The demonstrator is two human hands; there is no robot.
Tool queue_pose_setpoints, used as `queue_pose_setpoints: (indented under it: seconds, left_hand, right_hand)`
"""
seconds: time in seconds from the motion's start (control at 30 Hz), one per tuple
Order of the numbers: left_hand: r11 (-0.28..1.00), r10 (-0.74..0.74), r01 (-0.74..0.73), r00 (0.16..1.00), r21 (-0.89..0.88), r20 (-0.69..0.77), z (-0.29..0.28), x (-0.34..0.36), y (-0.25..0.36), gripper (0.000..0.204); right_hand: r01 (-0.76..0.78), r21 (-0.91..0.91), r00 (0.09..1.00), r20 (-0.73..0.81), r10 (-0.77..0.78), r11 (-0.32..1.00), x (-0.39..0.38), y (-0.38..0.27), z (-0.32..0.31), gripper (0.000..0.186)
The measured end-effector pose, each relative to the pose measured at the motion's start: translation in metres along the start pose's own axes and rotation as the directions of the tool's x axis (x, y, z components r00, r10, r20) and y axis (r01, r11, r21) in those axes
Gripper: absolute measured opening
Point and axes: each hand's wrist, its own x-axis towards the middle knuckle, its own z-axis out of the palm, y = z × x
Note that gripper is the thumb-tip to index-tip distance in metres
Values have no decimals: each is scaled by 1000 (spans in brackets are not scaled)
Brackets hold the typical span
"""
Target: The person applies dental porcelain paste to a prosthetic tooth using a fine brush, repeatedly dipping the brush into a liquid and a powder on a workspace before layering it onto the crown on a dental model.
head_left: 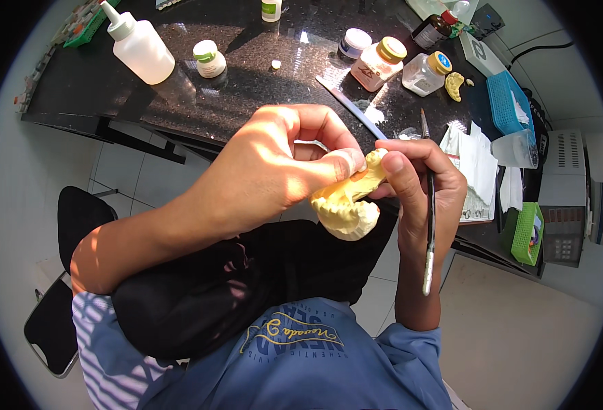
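Note:
My left hand [260,164] pinches the upper part of a yellow dental cast [346,213], with thumb and forefinger near its narrow end. My right hand [438,184] supports the same cast from the right, its thumb at the top end, and also holds a thin black brush [430,239] upright, with its tip pointing up past the fingers and its pale handle end hanging down. The cast's toothed, curved part faces down and left, between my hands. Beyond my hands, a pale blue flat tool [349,102] lies on the dark counter beside some white powder [373,113].
The speckled counter [233,75] holds a squeeze bottle [148,55], several jars [376,65], a brown bottle [431,31], another yellow cast [454,85], blue basket [503,102], clear cup [513,149], papers [472,171] and green basket [527,232]. A black chair [49,328] stands left.

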Motion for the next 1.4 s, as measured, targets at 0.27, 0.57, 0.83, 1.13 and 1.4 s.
queue_pose_setpoints:
  seconds: [0.27,0.57,0.83,1.13,1.4]
  left_hand:
    - [1000,-17,17,1000,14,-14,2,0,3,12]
    - [997,-58,58,998,-45,-8,2,-1,3,12]
    - [998,-40,39,999,-52,-18,0,0,0,13]
    - [986,38,-47,998,-163,-57,-4,4,-4,11]
    - [910,-22,7,999,-414,-31,-25,2,2,16]
  right_hand:
    - [12,-29,1000,-14,-12,1000,1,-5,2,18]
    - [-1,-42,1000,11,1,999,1,-5,0,20]
    - [23,-34,1000,10,-23,999,0,-4,2,19]
    - [30,-78,999,-14,-32,996,0,-6,2,18]
    - [144,-254,956,-213,-201,956,9,-4,-17,18]
